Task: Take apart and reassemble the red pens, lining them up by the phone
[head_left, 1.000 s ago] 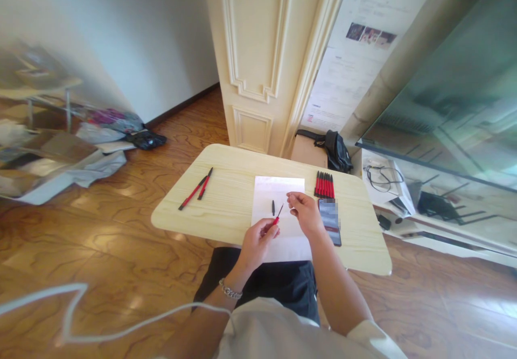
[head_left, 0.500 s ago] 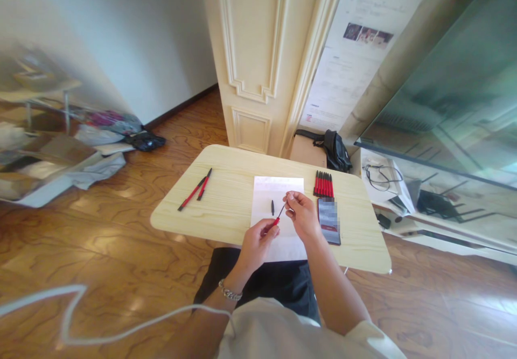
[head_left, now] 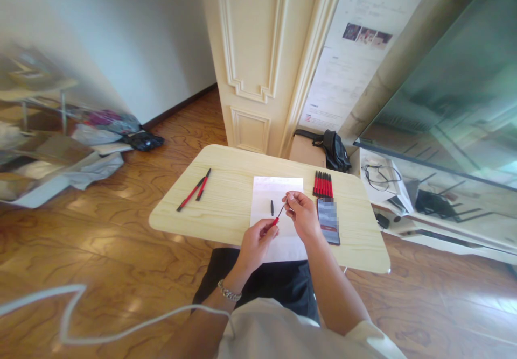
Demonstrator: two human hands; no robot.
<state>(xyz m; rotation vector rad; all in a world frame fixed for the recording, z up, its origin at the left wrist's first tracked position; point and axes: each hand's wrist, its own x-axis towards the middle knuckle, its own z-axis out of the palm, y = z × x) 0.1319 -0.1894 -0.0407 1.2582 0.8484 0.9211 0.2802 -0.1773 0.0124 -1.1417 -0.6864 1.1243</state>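
Observation:
My left hand is closed around a red pen barrel. A thin dark pen refill sticks up out of that barrel, and my right hand pinches its upper end. Both hands are above a white sheet of paper on the table. On the sheet, just left of the refill, lies a small black pen tip piece. Two red-and-black pens rest on the table's left side. A row of several red-and-black pens lies at the right, above a phone.
The pale wooden folding table has rounded corners. A black bag sits beyond its far edge, near a cream panelled door. A white cable crosses at lower left. Boxes and bags are on the floor at left.
Almost nothing differs. Both hands keep their hold on the barrel and the refill, and the whole view has shifted very slightly.

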